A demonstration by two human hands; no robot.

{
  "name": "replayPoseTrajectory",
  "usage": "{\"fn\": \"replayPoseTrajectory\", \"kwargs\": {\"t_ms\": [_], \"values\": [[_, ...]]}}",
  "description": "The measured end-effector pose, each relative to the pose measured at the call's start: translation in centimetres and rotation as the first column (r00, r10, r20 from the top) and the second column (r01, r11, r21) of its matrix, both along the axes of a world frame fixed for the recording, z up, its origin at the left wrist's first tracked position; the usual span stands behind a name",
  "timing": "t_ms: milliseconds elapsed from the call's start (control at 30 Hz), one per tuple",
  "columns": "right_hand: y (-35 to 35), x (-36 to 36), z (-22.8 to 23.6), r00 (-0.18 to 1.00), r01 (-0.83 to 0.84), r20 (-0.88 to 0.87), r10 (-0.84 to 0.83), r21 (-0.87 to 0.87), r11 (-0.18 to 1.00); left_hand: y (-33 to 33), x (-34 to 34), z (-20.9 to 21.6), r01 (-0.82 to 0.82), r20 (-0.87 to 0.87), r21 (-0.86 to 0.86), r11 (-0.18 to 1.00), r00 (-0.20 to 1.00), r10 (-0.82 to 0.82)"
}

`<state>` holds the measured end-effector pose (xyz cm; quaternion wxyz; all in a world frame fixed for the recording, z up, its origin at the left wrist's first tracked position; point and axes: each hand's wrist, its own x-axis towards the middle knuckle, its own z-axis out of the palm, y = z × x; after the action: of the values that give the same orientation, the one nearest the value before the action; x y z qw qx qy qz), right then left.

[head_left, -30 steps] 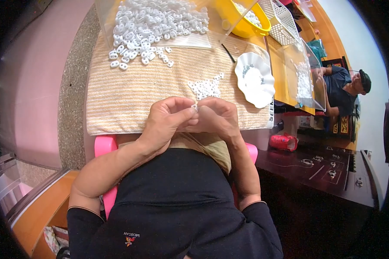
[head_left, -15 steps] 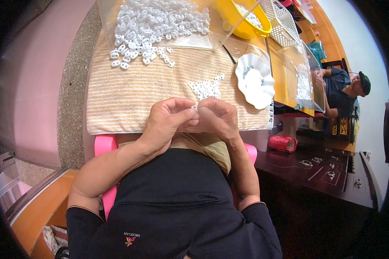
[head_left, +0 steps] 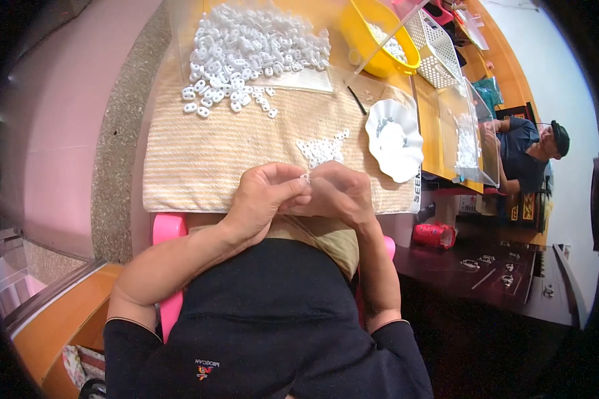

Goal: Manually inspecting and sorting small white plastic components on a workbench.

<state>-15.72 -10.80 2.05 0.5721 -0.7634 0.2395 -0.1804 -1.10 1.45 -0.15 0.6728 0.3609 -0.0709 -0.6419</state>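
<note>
My left hand [head_left: 263, 198] pinches a small white plastic piece [head_left: 305, 177] between thumb and forefinger, just over the towel's near edge. Closed and slightly blurred, my right hand [head_left: 345, 194] meets it from the right; whatever its fingertips grip is hidden. Right beyond both hands lies a small pile of tiny white pieces [head_left: 322, 150] on the striped towel [head_left: 219, 156]. Farther off, a large heap of white two-hole pieces [head_left: 246, 50] spills out of a clear tray [head_left: 306, 81] onto the towel.
A white scalloped dish [head_left: 406, 149] with dark bits in it sits at the right, near a thin black stick [head_left: 357, 100]. Behind are a yellow basket [head_left: 363, 56] and a white perforated basket [head_left: 436, 56]. Another person [head_left: 526, 146] works beside a clear box [head_left: 482, 143].
The whole view has shifted, so the table things appear lower and a little to the right. My hands stay together, with the right fingers turned slightly; the left still pinches the white piece.
</note>
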Motion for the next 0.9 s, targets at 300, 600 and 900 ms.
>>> {"fn": "replayPoseTrajectory", "kwargs": {"t_ms": [300, 600, 900], "values": [[-3.3, 1.4, 1.6, 0.998, 0.033, -0.048, -0.03, 0.071, 0.997, 0.1, 0.5, 0.4, -0.048, -0.008, -0.033, 0.998, 0.999, 0.048], [-7.9, 7.4, 2.7, 0.982, -0.012, -0.179, -0.058, -0.37, 0.929, 0.2, 0.5, 0.6, -0.069, -0.015, -0.025, 0.997, 0.998, 0.069], [-10.4, 14.4, 1.8, 0.966, -0.117, -0.244, -0.083, -0.703, 0.701, 0.2, 1.0, 0.8, -0.075, -0.026, -0.024, 0.997, 0.997, 0.074]]}}
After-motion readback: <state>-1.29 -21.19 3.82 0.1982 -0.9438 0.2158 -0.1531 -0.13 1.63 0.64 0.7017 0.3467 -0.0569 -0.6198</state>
